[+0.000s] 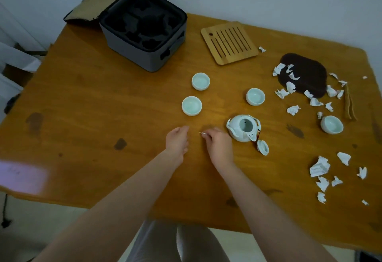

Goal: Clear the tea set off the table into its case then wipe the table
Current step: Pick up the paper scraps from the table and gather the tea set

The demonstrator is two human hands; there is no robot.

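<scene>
The right hand (219, 145) pinches a tiny pale scrap (201, 133) at the tabletop (103, 106), fingers (207, 136) curled; the left hand (177, 140) rests beside it, fingers relaxed; teapot (244, 128) and cups (191, 105) stand unpacked; the case (144, 55) sits open behind, ready.

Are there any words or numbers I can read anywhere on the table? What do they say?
No text can be read.
Biggest paper scrap: faint grey marks, too blurred to read.
Pale patch at the left edge of the table: faint marks, too blurred.
Sliver pinched in the right hand: too small to tell.
Case, teapot, cups, tray: no writing visible.
</scene>
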